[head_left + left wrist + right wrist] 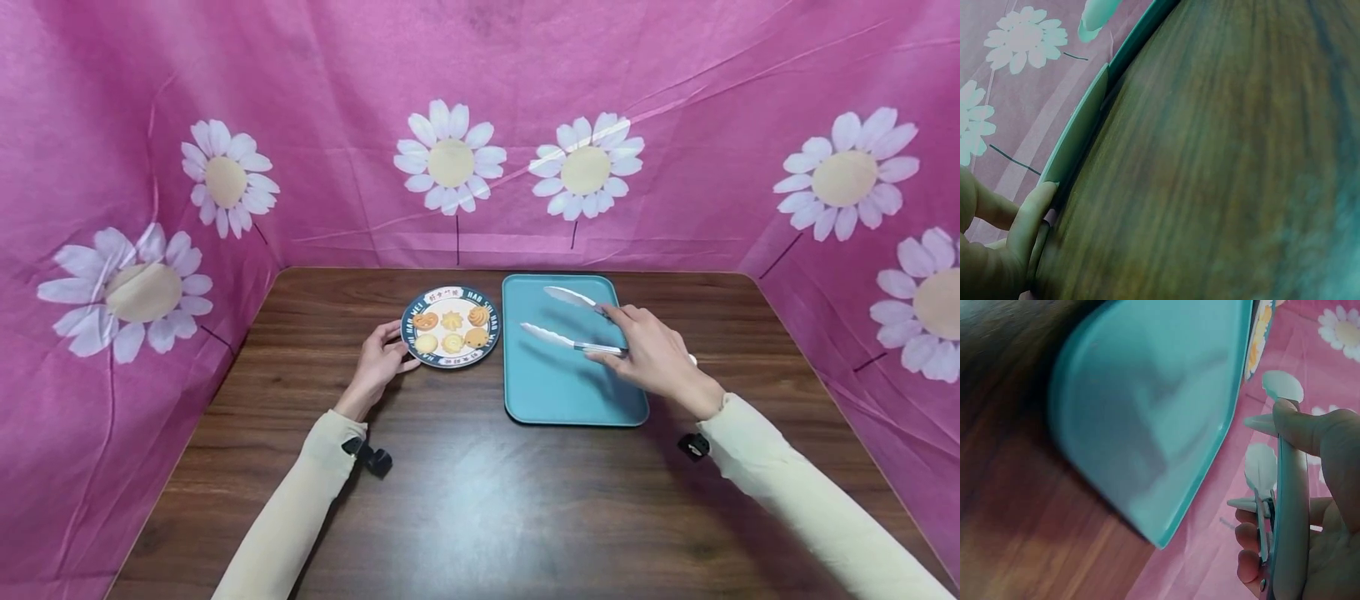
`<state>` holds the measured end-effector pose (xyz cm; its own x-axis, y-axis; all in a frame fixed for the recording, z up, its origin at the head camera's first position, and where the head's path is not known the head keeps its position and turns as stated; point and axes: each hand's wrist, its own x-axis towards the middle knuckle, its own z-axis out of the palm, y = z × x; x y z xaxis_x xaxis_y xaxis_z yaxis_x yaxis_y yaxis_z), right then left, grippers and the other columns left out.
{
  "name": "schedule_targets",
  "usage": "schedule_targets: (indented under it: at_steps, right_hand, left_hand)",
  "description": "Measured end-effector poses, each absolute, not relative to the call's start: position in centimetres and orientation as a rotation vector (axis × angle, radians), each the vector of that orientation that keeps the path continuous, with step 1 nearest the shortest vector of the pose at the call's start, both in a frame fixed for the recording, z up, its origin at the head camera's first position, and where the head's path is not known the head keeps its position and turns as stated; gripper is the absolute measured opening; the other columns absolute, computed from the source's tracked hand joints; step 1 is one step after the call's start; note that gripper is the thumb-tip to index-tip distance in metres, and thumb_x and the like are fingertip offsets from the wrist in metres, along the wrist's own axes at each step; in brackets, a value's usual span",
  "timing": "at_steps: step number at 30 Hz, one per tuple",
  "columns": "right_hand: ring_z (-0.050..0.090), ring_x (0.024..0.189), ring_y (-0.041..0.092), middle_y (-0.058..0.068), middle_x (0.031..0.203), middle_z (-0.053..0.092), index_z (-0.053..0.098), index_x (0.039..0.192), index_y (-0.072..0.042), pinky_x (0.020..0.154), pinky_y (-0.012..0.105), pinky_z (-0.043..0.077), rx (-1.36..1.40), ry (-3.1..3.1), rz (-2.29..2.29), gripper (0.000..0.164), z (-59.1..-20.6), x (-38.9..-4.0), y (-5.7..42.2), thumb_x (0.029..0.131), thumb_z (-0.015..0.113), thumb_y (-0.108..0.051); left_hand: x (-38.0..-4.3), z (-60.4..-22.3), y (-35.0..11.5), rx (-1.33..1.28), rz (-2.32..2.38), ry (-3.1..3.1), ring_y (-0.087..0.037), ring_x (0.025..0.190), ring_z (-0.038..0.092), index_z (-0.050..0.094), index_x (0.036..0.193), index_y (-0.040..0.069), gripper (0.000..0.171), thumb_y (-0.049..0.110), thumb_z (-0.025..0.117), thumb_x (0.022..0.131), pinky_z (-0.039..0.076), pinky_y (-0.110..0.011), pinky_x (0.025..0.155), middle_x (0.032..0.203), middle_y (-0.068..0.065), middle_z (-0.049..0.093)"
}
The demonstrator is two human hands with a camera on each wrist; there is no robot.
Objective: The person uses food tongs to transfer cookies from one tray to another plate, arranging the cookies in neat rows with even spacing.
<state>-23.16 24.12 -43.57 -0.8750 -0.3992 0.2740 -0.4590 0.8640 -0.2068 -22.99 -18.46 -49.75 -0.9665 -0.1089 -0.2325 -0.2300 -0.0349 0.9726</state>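
A round plate (451,362) with a dark blue lettered rim bears several cookies (452,320). My left hand (379,363) holds the plate's left edge, thumb and fingers spread along the rim. In the left wrist view, fingers (1034,215) touch the plate's edge (1079,128), seen side-on. My right hand (655,350) grips a pair of tongs (600,347) over a teal rectangular tray (536,392). The tongs' two white tips are spread apart, point left and hold nothing. In the right wrist view, thumb and curled fingers wrap the tongs' handles (1291,531).
The brown wooden table (465,500) carries the plate and, just right of it, the tray. Pink cloth (337,108) printed with white daisies hangs behind the table and along both sides. A black camera mount (367,457) sits on the left wrist, another (694,447) on the right.
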Motion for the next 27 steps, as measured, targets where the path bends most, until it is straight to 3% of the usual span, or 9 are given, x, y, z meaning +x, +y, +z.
schedule_targets:
  at_steps: [10, 16, 21, 27]
  right_hand:
    - [0.061, 0.107, 0.042, 0.025, 0.123, 0.064, 0.048, 0.151, 0.0, 0.072, 0.064, 0.061, 0.506, -2.823, 0.452, 0.094, -44.5, -23.1, 27.2, 0.084, 0.083, -0.054]
    - [0.058, 0.11, 0.045, 0.027, 0.125, 0.062, 0.046, 0.152, 0.001, 0.069, 0.068, 0.058, 0.412, -2.826, 0.485, 0.094, -44.8, -23.1, 29.0, 0.084, 0.083, -0.053]
    - [0.056, 0.117, 0.049, 0.029, 0.129, 0.06, 0.044, 0.153, 0.002, 0.074, 0.074, 0.055, 0.325, -2.841, 0.518, 0.094, -45.2, -22.8, 30.2, 0.087, 0.079, -0.055]
    - [0.055, 0.113, 0.056, 0.034, 0.127, 0.058, 0.043, 0.152, 0.003, 0.073, 0.075, 0.052, 0.14, -2.851, 0.56, 0.095, -45.9, -22.7, 31.7, 0.088, 0.077, -0.058]
  left_hand:
    - [-22.9, -49.8, -18.4, -0.366, 2.182, 2.114, -0.03, 0.125, 0.056, 0.034, 0.158, 0.0, 0.056, -0.007, 0.042, 0.103, 0.067, -0.02, 0.083, 0.158, -0.024, 0.04]
    - [-22.8, -49.7, -18.3, -0.369, 2.187, 2.111, -0.03, 0.124, 0.056, 0.034, 0.158, 0.0, 0.056, -0.008, 0.042, 0.103, 0.067, -0.019, 0.081, 0.157, -0.024, 0.041]
    - [-22.9, -49.7, -18.3, -0.365, 2.185, 2.11, -0.03, 0.125, 0.055, 0.034, 0.158, 0.0, 0.056, -0.008, 0.042, 0.103, 0.067, -0.019, 0.081, 0.159, -0.023, 0.04]
    - [-22.9, -49.7, -18.3, -0.376, 2.186, 2.109, -0.03, 0.126, 0.055, 0.035, 0.157, 0.0, 0.056, -0.008, 0.043, 0.102, 0.068, -0.019, 0.08, 0.16, -0.022, 0.04]
